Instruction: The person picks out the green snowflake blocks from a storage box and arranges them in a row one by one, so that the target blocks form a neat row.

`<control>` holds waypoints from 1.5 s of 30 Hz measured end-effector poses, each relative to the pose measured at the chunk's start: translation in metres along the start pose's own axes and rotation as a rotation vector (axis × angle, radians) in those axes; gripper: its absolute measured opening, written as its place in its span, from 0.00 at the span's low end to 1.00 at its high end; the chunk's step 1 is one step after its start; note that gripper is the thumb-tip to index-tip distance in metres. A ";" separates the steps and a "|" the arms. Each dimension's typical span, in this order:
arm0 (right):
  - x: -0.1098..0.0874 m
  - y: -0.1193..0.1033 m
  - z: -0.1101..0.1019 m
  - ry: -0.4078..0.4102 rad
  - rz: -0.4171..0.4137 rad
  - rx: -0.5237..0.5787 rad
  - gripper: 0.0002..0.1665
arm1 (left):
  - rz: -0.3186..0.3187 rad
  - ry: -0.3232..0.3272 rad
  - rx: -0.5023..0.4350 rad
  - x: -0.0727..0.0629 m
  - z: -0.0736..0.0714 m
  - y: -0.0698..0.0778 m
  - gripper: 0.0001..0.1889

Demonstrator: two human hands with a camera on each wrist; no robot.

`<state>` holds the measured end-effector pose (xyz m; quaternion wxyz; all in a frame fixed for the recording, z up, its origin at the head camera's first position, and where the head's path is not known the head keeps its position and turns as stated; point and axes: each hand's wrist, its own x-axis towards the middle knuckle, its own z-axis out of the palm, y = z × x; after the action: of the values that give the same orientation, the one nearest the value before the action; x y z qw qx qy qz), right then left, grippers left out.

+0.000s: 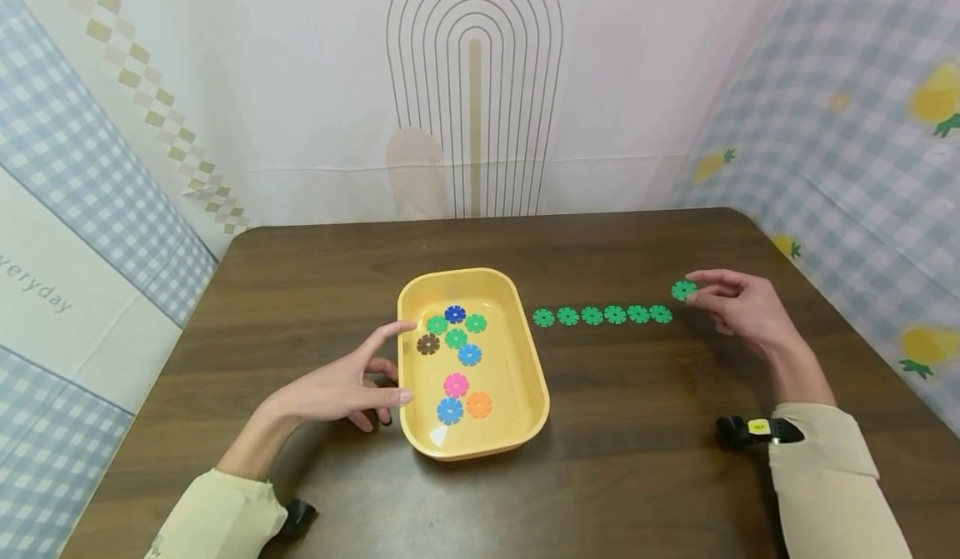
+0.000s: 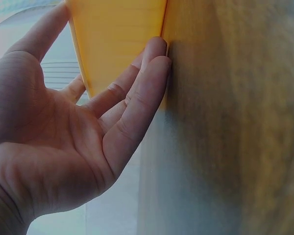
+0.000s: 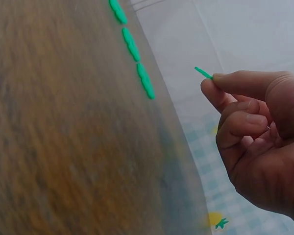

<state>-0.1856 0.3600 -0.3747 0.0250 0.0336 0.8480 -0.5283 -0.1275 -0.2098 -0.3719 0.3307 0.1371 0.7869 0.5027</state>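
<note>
My right hand (image 1: 738, 305) pinches a green notched plastic disc (image 1: 683, 290) between thumb and fingertips. In the right wrist view the same disc (image 3: 203, 73) appears edge-on, raised off the tabletop. Just left of it, several green notched discs (image 1: 615, 315) lie flat in a row. My left hand (image 1: 341, 384) rests against the left side of a yellow tray (image 1: 528, 376), with index finger and thumb at the rim. The left wrist view shows its fingers (image 2: 137, 105) loosely spread along the tray's outer wall (image 2: 115, 39). Inside are green, blue, brown, pink (image 1: 456, 385) and orange discs.
A dark wooden table (image 1: 615, 476) carries everything. Its far edge meets a white cloth backdrop (image 1: 315, 109) with printed arches. Checked cloth (image 1: 840, 192) hangs along the right side, and more hangs at the left.
</note>
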 end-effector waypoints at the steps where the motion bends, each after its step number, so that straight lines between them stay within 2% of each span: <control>1: 0.001 0.001 -0.001 0.000 0.008 -0.011 0.21 | 0.000 -0.001 -0.001 0.000 0.000 0.000 0.48; 10: 0.007 0.015 -0.002 -0.035 0.076 -0.103 0.26 | 0.009 -0.011 -0.015 -0.001 0.000 0.000 0.48; 24: 0.011 0.023 0.001 -0.068 0.117 -0.199 0.28 | 0.014 -0.006 -0.009 -0.001 0.000 0.000 0.48; 45: 0.009 0.025 0.001 -0.091 0.114 -0.187 0.28 | -0.021 0.005 -0.002 0.000 0.000 0.001 0.48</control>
<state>-0.1923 0.3706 -0.3983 0.0963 0.0553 0.8883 -0.4456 -0.1279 -0.2098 -0.3714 0.3341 0.1274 0.7886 0.5003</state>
